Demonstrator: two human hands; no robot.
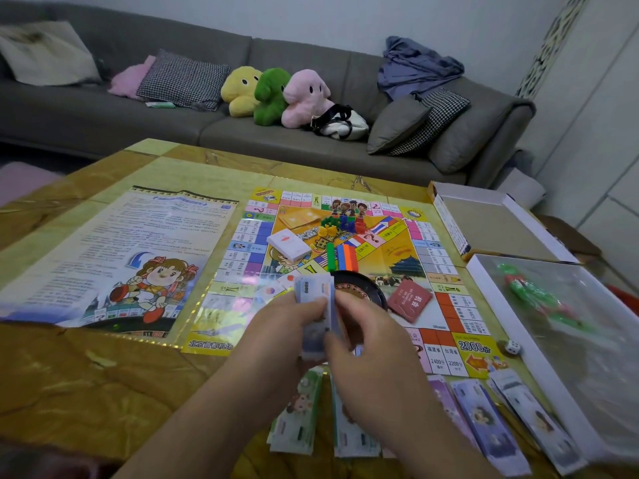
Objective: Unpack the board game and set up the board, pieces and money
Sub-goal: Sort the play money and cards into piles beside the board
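Observation:
The game board (pixel 439 305) lies open on the table. On it sit a white card deck (pixel 288 244), a red card deck (pixel 409 300), coloured pawns (pixel 340 225), coloured bars (pixel 340 256) and a black spinner wheel (pixel 359 285). My left hand (pixel 276 335) grips a stack of play money (pixel 314 299) above the board's near edge. My right hand (pixel 370 340) pinches notes of that stack from the right. Sorted money piles (pixel 484 420) lie along the table's near edge, with a green pile (pixel 297 416) under my arms. A white die (pixel 512 347) rests beside the board.
The rules sheet (pixel 114 257) lies left of the board. The box lid (pixel 494 223) and the box base (pixel 567 344), holding a plastic bag of green and red pieces (pixel 539 295), stand at the right. A grey sofa (pixel 103 115) with plush toys runs behind the table.

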